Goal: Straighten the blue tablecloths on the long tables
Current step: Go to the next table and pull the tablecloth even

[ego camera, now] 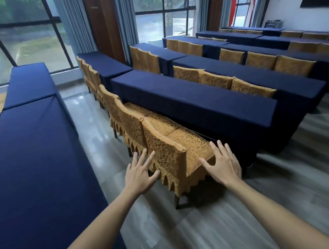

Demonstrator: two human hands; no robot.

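Note:
A long table under a dark blue tablecloth [193, 101] runs across the middle of the room, its cloth hanging to the floor. Another blue-covered long table [36, 162] stretches along my left side. My left hand [141, 174] is open with fingers spread, hovering beside the back of the nearest gold-covered chair [167, 155]. My right hand [224, 164] is open too, fingers spread over the corner of that chair's seat, just short of the middle table's hanging cloth. Neither hand holds anything.
A row of gold-covered chairs [124, 119] is pushed against the middle table. More blue tables [253, 73] and gold chairs [215, 80] fill the room behind. Tall windows [27, 36] with curtains line the far wall. A grey wood-look floor aisle [186, 229] lies under my arms.

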